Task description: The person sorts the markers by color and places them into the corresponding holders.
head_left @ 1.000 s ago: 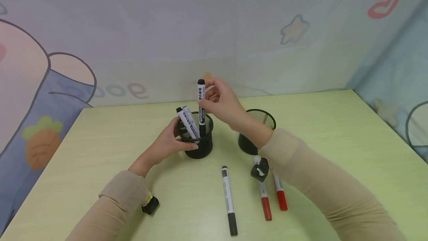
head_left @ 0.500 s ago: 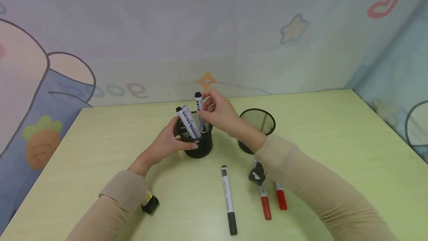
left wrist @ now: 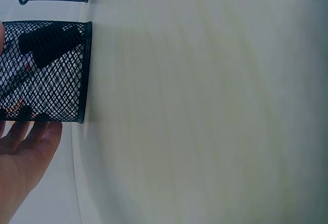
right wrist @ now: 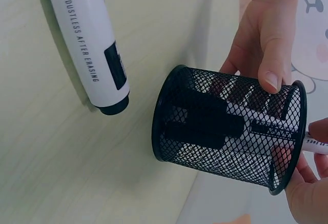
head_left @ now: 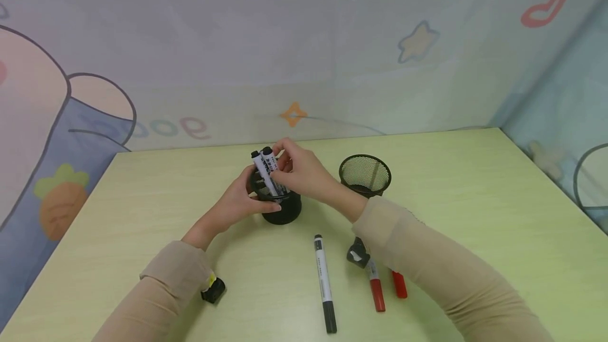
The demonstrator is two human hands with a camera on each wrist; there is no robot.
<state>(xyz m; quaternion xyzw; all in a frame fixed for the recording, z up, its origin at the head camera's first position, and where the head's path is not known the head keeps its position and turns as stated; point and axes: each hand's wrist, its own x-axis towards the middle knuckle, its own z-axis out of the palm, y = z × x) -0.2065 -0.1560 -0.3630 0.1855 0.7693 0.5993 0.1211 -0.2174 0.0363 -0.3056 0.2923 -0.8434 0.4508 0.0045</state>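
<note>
My left hand [head_left: 235,202] grips a black mesh pen cup [head_left: 283,212] around its side, with the thumb across the front. The cup stands on the table. Over its rim, my right hand [head_left: 304,170] pinches a white whiteboard marker [head_left: 268,156], black cap up, whose lower part is inside the cup. Another white marker [head_left: 260,165] with a black top leans beside it. Through the mesh in the right wrist view, dark marker ends show low in the cup, and the held marker [right wrist: 315,144] sticks out at the rim by the right fingertips.
A second mesh pen cup [head_left: 364,173] stands to the right, partly behind the right forearm. A black-capped marker [head_left: 324,284] lies in front. Two red-capped markers, one nearer [head_left: 377,294] and one partly under the sleeve [head_left: 399,284], lie to its right. A fabric backdrop [head_left: 228,57] hangs behind.
My right hand has lowered the marker from above the rim into the cup and tilted it leftward, up against the other marker. My left hand keeps its grip on the cup.
</note>
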